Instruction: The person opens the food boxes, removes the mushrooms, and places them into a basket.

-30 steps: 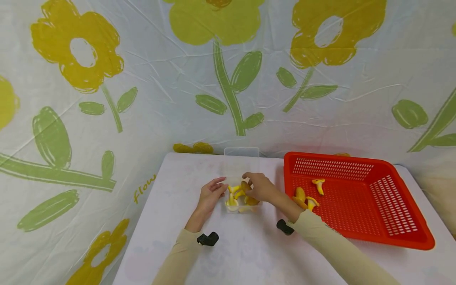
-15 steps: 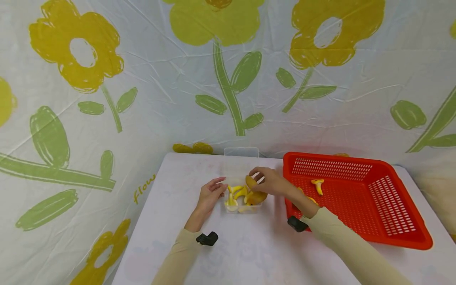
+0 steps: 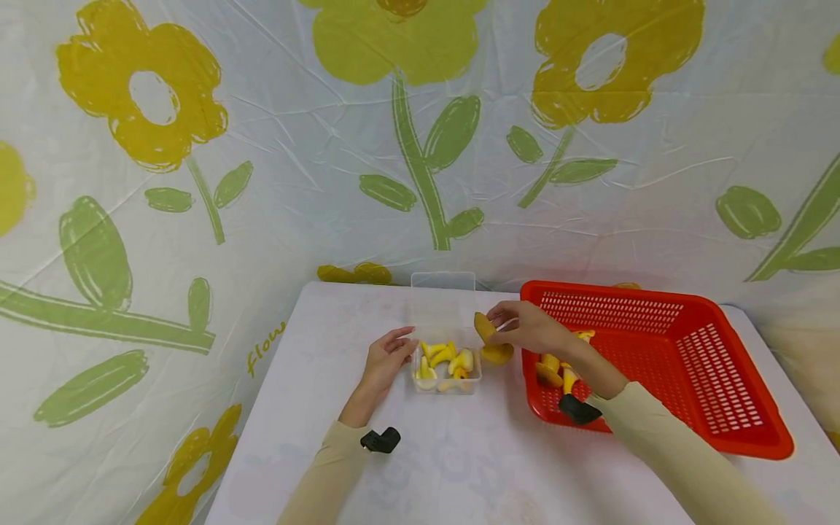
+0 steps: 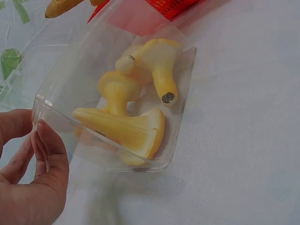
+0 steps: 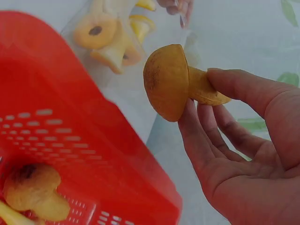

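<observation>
My right hand [image 3: 525, 327] pinches a brown mushroom [image 5: 166, 84] by its stem, thumb on one side and fingers on the other. In the head view it is between the clear plastic box [image 3: 446, 389] and the red basket's left rim. The thumb and a finger of my left hand [image 4: 35, 173] pinch the box's rim at its left side. Inside the box lie several yellow mushrooms [image 4: 136, 133], some with dark spots on the stem ends. The box's clear lid [image 3: 442, 299] is swung back, away from me.
On the right of the table [image 3: 394, 467] stands a red perforated basket [image 3: 663, 364]. A brown mushroom [image 5: 33, 187] and a few yellow ones lie at its left side, partly behind my right forearm. A flower-printed cloth [image 3: 295, 146] hangs behind the table.
My right hand has moved right, out of the box towards the basket, carrying the brown mushroom. My left hand stays at the box's rim.
</observation>
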Demonstrator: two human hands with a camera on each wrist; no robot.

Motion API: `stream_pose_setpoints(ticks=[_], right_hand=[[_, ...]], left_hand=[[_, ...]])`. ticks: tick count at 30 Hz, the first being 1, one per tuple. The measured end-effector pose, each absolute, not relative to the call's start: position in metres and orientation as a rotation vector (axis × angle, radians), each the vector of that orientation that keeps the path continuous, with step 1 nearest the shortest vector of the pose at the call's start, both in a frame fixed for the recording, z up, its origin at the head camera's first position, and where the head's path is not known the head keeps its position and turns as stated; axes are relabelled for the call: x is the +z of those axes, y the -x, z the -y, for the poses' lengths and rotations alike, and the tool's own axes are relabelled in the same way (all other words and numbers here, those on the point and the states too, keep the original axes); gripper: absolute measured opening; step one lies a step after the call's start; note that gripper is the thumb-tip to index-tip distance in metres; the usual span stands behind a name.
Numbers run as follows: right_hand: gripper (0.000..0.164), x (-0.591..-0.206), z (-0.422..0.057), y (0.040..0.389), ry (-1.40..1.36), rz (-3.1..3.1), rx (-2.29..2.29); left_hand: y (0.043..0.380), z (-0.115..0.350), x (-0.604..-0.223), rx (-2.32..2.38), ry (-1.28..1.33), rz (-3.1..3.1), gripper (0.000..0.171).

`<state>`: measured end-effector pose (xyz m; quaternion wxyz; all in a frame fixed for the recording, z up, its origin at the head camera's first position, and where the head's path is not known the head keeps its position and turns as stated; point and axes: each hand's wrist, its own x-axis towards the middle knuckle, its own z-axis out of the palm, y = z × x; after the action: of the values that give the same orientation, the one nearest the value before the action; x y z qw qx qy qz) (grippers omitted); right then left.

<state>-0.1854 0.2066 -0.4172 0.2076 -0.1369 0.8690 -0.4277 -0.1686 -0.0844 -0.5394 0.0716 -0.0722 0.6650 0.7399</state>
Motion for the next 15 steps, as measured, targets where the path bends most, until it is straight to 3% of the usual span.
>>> stream_pose_setpoints(ticks=[15], right_hand=[[0.05,-0.411,-0.258,0.182,0.282,-2.476,-1.202]], left_hand=[[0.17,0.086,-0.539,2.196,0.217,-2.001,0.043]])
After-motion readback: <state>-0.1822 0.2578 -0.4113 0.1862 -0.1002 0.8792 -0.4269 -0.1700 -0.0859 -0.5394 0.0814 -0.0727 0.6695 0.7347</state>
